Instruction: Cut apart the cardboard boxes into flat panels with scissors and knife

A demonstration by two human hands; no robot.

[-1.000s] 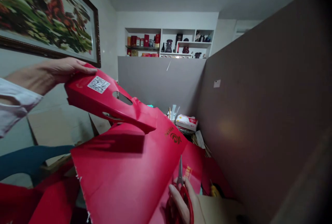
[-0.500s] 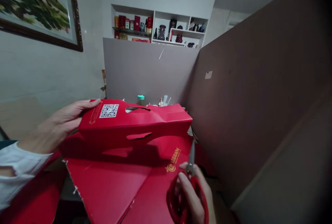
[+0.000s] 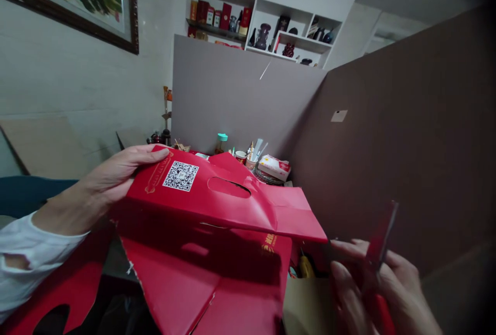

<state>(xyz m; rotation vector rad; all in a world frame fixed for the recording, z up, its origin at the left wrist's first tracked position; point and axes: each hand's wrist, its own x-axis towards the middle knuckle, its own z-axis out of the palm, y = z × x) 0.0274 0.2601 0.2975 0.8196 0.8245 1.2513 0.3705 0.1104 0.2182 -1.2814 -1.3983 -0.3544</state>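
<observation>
My left hand grips the left end of a red cardboard box, thumb on top beside a printed QR code. The box is partly opened out, with an oval handle slot in its upper panel and a torn left edge on the panel below. At the lower right, my right hand is closed around red-handled scissors, whose blades point up and are smeared by motion. The fingertips of that hand are close to the right corner of the box; whether they touch it I cannot tell.
A grey partition rises on the right, another behind the desk. Beyond the box stand a jar with a green lid, a cup of pens and a tissue pack. Another red cardboard piece is at lower left.
My right hand has moved right with the scissors, away from the lower panel. The box has tilted, its right end dropping, and the camera view has shifted, showing more of the desk.
</observation>
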